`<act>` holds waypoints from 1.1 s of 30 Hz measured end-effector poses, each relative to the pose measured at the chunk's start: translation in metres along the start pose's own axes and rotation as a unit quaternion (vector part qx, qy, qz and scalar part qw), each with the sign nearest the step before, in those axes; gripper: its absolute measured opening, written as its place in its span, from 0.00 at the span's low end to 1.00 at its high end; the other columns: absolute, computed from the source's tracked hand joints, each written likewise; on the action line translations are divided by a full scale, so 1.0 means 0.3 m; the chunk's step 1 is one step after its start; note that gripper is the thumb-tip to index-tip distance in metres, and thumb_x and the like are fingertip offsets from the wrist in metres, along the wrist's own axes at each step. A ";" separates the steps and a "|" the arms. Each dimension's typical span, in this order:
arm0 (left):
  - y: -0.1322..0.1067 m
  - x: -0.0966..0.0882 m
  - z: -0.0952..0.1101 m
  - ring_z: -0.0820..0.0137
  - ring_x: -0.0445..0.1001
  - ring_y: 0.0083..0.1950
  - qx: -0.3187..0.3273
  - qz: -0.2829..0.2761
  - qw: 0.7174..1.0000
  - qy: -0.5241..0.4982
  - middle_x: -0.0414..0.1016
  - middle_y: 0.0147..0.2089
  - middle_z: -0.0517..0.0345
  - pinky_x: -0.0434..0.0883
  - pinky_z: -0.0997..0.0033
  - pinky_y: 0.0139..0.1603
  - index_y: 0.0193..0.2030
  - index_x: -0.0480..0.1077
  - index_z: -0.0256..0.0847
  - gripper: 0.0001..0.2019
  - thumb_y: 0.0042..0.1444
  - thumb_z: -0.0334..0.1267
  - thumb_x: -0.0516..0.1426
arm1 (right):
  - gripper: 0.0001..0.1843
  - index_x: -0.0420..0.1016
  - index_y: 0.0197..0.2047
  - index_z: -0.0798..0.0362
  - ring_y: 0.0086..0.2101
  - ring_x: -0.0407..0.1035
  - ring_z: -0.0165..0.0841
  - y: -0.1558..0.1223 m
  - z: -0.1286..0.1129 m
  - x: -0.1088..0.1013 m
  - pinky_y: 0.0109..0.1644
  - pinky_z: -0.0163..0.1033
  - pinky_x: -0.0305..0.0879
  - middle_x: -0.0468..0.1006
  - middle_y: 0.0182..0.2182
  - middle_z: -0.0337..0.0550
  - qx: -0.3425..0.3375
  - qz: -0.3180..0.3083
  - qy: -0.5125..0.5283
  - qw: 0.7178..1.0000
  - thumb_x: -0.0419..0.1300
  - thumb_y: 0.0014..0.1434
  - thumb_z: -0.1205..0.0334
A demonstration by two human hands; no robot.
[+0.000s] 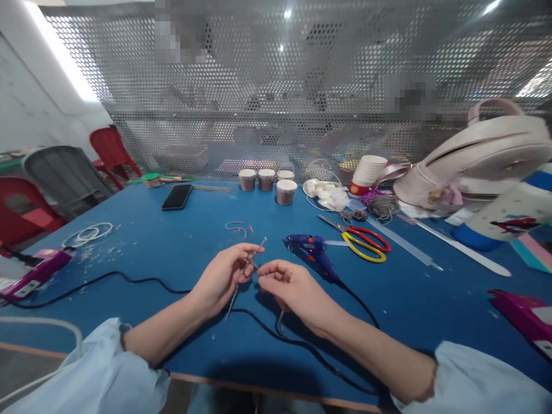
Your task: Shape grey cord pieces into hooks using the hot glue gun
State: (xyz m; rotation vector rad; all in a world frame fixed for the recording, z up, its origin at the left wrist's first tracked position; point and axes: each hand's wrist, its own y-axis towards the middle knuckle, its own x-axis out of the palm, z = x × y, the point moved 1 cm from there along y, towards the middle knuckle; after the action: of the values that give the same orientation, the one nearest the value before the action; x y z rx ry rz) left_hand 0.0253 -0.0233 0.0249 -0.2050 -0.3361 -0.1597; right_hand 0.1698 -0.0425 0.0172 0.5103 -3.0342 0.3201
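Observation:
My left hand [228, 273] is closed around a thin grey stick or wire [233, 302], which looks twisted or wrapped in yarn; it slants through the fingers, one end above them and the other below. Close beside it, my right hand [295, 287] pinches a strand of grey yarn [280, 325] whose tail hangs below the palm. Where strand and stick meet is partly hidden by fingers. A blue glue gun [314, 250] lies just beyond my right hand, with a clear glue stick in its back. Scissors [364, 241] with red and yellow handles lie to its right.
Paper cups [286, 192] stand at the back, near a stack of cups [368, 172] and grey yarn [383, 206]. A phone [177, 197] lies back left. Black cable [302, 344] crosses the front. A bag [483, 149] and bottle [504, 215] stand right; a purple power strip [41, 273] sits left.

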 end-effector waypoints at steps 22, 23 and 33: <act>-0.041 -0.022 0.023 0.70 0.67 0.33 0.193 -0.061 0.898 0.391 0.69 0.30 0.58 0.61 0.73 0.34 0.33 0.76 0.38 0.09 0.50 0.32 0.54 | 0.09 0.73 0.28 0.55 0.20 0.57 0.25 -0.008 -0.102 -0.093 0.23 0.32 0.54 0.66 0.20 0.36 -0.217 0.127 -0.214 0.944 0.58 0.54 0.58; -0.044 -0.020 0.030 0.70 0.67 0.34 0.195 -0.067 0.896 0.394 0.70 0.30 0.57 0.62 0.73 0.35 0.32 0.76 0.38 0.09 0.50 0.32 0.53 | 0.10 0.72 0.28 0.55 0.19 0.55 0.25 -0.005 -0.100 -0.096 0.21 0.32 0.53 0.65 0.19 0.35 -0.208 0.124 -0.197 0.950 0.58 0.53 0.57; -0.020 -0.031 0.038 0.76 0.61 0.24 0.116 0.018 0.962 0.247 0.67 0.23 0.63 0.58 0.75 0.26 0.32 0.72 0.36 0.07 0.48 0.38 0.58 | 0.09 0.70 0.25 0.55 0.19 0.52 0.23 0.004 -0.091 -0.112 0.22 0.31 0.49 0.62 0.18 0.32 -0.164 0.095 -0.247 0.950 0.56 0.52 0.60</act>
State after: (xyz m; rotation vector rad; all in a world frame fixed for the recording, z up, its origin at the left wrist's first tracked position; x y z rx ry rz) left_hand 0.0120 -0.0254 0.0333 0.0651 0.1484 -0.1284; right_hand 0.2017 -0.0250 0.0409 0.3084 -3.5171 -0.3650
